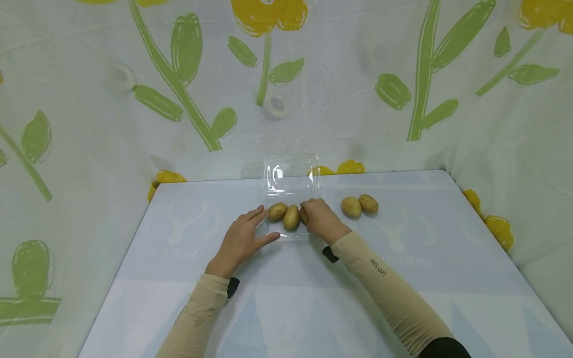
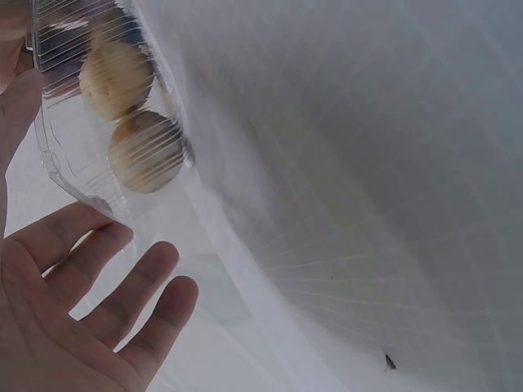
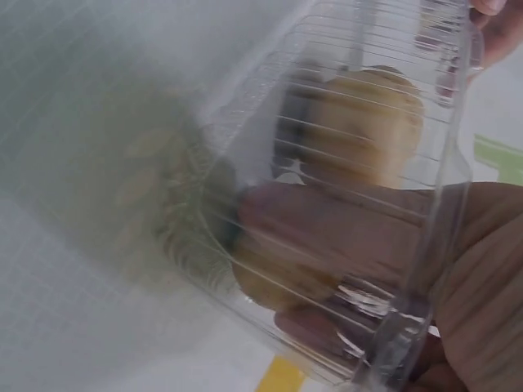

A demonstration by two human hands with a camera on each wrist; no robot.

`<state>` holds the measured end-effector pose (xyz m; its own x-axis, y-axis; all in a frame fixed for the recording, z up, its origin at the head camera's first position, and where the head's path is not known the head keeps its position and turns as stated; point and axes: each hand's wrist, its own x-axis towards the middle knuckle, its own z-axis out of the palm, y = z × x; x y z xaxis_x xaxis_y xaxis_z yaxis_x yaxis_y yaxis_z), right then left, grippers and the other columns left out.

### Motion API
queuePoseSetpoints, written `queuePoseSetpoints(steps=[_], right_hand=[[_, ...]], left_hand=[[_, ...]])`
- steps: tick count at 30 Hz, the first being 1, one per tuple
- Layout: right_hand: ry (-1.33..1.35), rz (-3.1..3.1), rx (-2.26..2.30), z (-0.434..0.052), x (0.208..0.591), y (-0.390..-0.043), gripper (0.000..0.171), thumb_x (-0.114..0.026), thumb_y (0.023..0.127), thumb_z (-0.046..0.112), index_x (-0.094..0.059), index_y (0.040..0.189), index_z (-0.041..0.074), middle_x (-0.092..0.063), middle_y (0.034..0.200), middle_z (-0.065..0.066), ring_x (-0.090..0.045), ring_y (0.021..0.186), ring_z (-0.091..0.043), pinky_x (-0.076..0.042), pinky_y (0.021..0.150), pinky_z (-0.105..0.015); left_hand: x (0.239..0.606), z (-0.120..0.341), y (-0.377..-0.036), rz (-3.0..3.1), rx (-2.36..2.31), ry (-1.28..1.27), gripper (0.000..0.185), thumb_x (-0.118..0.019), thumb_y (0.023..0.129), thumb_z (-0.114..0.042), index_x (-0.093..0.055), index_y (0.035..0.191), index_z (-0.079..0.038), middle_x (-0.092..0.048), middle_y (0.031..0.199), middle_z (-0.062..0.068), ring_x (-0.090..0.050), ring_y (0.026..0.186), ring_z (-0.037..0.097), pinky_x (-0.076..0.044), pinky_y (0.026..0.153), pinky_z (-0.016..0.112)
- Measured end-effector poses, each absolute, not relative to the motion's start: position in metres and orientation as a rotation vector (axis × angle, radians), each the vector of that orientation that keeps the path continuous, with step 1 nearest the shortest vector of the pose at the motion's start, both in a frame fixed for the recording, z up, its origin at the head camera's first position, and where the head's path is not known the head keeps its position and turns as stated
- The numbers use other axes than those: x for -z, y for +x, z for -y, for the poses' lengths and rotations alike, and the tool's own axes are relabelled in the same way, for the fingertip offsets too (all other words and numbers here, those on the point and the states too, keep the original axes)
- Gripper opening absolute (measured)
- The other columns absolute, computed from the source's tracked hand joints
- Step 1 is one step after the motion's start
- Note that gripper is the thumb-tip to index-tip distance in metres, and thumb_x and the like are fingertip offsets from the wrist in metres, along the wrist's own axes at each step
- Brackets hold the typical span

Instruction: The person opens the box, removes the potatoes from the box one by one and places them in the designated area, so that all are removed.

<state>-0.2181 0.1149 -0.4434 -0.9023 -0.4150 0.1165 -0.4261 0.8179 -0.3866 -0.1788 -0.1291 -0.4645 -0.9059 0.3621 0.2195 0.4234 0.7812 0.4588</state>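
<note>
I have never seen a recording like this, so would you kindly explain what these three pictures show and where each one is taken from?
No machine here: a person works with two bare hands. The large picture comes from a camera on the person's head, looking down at a table. The other two come from cameras on each wrist, very close up.

On the table stands a clear plastic clamshell box with its lid raised. Two potatoes lie in its tray, and the right hand holds a third potato there. The left hand lies open, fingers against the tray's left edge. Two more potatoes wait to the right.
</note>
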Motion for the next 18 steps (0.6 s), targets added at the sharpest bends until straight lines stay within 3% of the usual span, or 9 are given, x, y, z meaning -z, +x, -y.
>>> queuePoseSetpoints(steps=[9, 18], right_hand=[[0.722, 2.928, -0.65, -0.1179, 0.4476, -0.2176, 0.02, -0.073, 0.081, -0.01, -0.071, 0.101, -0.004, -0.067, 0.085, -0.013, -0.061, 0.083, -0.032, -0.054, 0.082, -0.043], [0.72, 2.942, -0.708, -0.1206, 0.444, -0.2165, 0.026, -0.071, 0.086, -0.006, -0.071, 0.112, -0.007, -0.07, 0.098, -0.017, -0.064, 0.094, -0.034, -0.054, 0.09, -0.044]], left_hand=[[0.4637, 0.1287, -0.1782, 2.856, 0.777, -0.625, 0.086, -0.073, 0.085, -0.061, -0.053, 0.146, -0.002, -0.047, 0.154, 0.011, -0.05, 0.134, 0.037, -0.042, 0.11, 0.051], [0.4631, 0.1282, -0.178, 2.862, 0.76, -0.626, 0.086, -0.073, 0.086, -0.061, -0.053, 0.146, -0.003, -0.047, 0.154, 0.011, -0.051, 0.134, 0.037, -0.042, 0.11, 0.051]])
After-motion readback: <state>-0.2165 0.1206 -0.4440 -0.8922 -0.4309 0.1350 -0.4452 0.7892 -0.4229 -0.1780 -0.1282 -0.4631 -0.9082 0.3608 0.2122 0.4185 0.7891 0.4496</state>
